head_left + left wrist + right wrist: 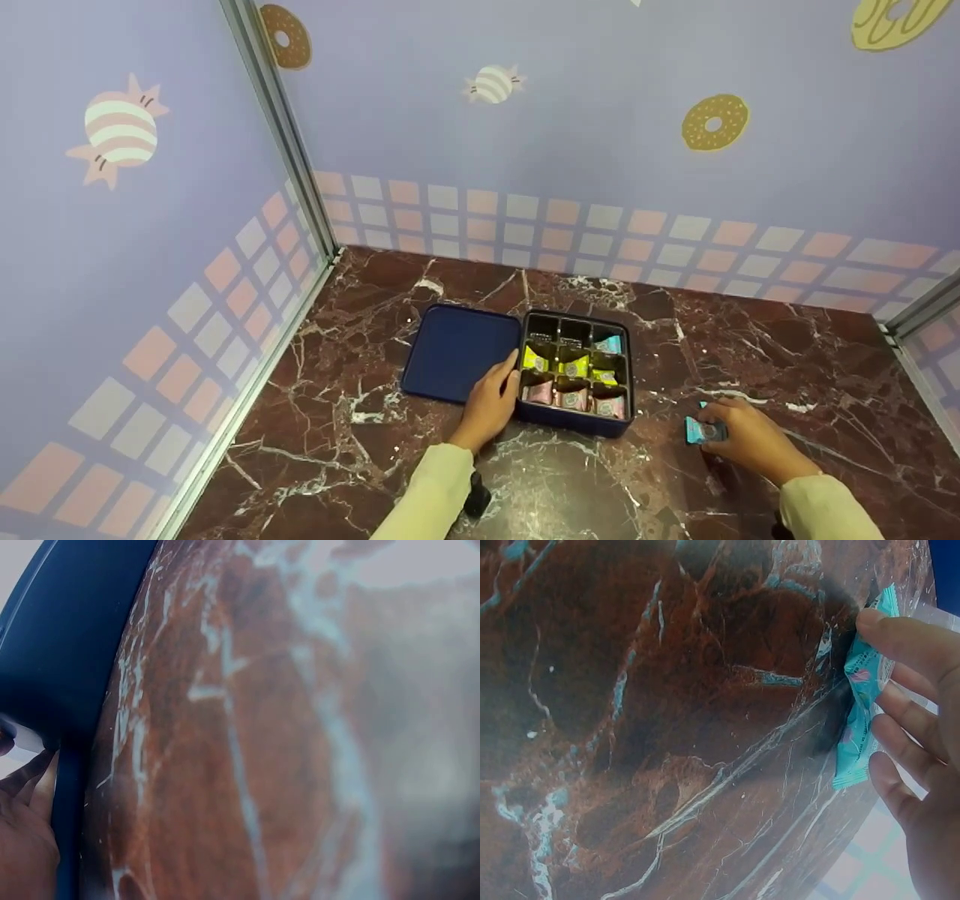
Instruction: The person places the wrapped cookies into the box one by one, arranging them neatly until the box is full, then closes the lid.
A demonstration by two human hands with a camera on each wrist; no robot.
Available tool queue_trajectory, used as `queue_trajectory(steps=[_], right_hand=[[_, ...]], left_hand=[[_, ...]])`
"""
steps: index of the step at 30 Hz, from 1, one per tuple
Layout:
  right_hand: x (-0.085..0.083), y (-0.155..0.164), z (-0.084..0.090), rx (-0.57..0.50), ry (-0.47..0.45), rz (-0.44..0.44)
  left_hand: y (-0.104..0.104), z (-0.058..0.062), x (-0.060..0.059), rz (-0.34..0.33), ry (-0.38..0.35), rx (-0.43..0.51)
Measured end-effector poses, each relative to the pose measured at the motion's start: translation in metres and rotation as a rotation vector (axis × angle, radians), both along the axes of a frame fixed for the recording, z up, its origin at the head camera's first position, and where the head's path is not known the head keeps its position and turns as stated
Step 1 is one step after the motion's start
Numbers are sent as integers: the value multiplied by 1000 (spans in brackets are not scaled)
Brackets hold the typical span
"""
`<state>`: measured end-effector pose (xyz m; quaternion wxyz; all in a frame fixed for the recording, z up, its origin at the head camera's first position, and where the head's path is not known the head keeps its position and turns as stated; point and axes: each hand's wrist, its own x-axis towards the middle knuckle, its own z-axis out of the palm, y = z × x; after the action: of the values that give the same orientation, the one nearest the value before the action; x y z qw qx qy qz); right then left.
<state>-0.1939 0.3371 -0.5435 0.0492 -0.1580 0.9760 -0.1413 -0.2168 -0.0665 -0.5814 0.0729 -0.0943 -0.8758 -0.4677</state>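
In the head view my right hand (750,439) pinches a blue-wrapped candy (697,430) just over the table, to the right of a dark blue box. The right wrist view shows the wrapper (862,697) between thumb and fingertips, its crimped ends exposed. My left hand (487,405) rests with extended fingers along the left side of the box (574,418). Inside, a divided tray holds pink-wrapped candies (574,399) in the front row, yellow ones (574,366) in the middle row, and a blue one (609,344) at back right. The other two back compartments look dark.
A flat dark blue lid (461,352) lies left of the box, beside the left hand. Both stand on a dark red marbled table (330,420). Lilac panels (585,150) with printed sweets and squares enclose the back and sides.
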Motion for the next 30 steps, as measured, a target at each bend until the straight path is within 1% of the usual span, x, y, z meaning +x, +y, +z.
queue_trajectory(steps=[6,14,23,27,30], right_hand=[[2,-1,-1,-9,34,4],[0,-5,3,-22,39,-1],[-4,-11,9,-4,-18,-54],[-7,-14,12,-15,9,-53],[-10,-15,13,-17,45,-44]], left_hand=[[1,0,1,2,-12,6],[1,0,0,3,4,1],[1,-1,0,-2,-16,-4],[1,0,1,-3,-19,2],[2,1,1,5,-3,6]])
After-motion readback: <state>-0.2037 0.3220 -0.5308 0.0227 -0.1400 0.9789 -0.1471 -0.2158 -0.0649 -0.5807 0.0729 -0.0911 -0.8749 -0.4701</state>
